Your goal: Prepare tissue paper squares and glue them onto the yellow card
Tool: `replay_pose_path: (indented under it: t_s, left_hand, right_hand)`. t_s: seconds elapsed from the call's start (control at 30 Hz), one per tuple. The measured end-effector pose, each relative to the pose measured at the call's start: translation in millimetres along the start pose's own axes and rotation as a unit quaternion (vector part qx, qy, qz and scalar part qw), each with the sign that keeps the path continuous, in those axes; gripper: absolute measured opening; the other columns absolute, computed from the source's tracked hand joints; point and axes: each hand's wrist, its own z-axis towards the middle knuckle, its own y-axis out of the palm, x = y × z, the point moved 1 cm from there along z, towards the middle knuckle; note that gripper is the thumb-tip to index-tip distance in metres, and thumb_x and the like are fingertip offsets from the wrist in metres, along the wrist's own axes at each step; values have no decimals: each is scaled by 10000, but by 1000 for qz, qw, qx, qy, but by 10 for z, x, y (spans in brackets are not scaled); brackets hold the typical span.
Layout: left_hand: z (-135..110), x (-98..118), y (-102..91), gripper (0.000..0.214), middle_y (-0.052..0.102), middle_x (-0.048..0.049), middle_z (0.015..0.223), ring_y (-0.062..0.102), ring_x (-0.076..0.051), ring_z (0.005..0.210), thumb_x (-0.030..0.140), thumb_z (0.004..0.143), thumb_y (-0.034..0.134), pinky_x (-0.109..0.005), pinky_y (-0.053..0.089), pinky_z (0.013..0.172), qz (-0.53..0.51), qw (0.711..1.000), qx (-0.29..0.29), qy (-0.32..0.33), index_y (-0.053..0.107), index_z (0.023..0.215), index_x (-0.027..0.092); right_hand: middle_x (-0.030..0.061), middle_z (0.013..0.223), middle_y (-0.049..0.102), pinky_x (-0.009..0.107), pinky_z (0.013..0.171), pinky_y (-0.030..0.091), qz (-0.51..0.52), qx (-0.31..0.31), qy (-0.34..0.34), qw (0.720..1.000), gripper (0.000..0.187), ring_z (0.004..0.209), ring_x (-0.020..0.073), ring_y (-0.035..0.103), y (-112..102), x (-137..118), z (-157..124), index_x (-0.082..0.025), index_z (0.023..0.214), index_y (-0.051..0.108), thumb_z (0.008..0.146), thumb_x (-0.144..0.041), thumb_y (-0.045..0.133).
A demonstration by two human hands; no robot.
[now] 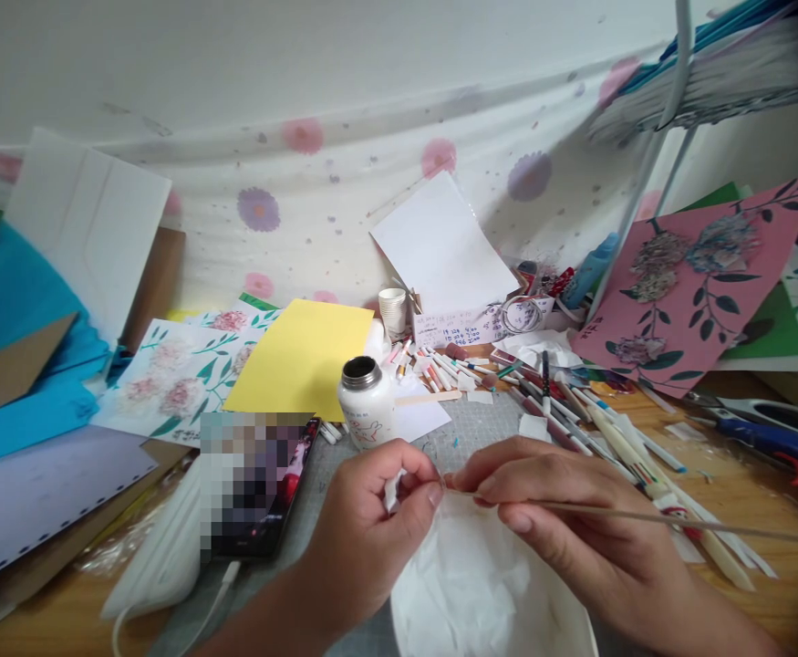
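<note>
A thin, pale stick (645,517) runs from between my hands out to the right and ends in a whitish tip. My right hand (576,520) grips it between thumb and fingers. The thumb and forefinger of my left hand (378,520) pinch at the stick's left end, where a small clear or thin bit is too fine to make out. Something white (391,493) shows inside the curl of my left fingers. Below both hands stands a white container (586,630) with crumpled white lining (481,566) in it.
An open white bottle (366,401) stands behind my left hand. To the left a phone (262,493) leans on a white stand, its cable (224,589) trailing forward. Markers (440,370), tools (768,438) and flower artworks (699,283) crowd the back and right.
</note>
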Motion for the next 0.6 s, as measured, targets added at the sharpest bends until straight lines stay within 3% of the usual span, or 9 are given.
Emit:
replay_pose_path:
  t_s: [0.33,0.6]
  left_hand:
    - [-4,-31,1,141,522,28,575,457,-133,564,242,779,618,-232,362,537,-74,997,-16,-19,585,650,194]
    - [-10,-110,-3,129,503,43,556,417,-121,557,256,752,650,-236,319,538,-146,988,1,-52,585,661,192]
  right_hand:
    - [87,893,773,313,714,621,-17,12,-7,1000,167,854,213,745,-18,19,13,-212,1026,684,969,-141,544]
    - [71,811,766,278,694,630,-13,61,20,998,142,814,204,752,-92,40,-8,-198,927,729,961,-177,593]
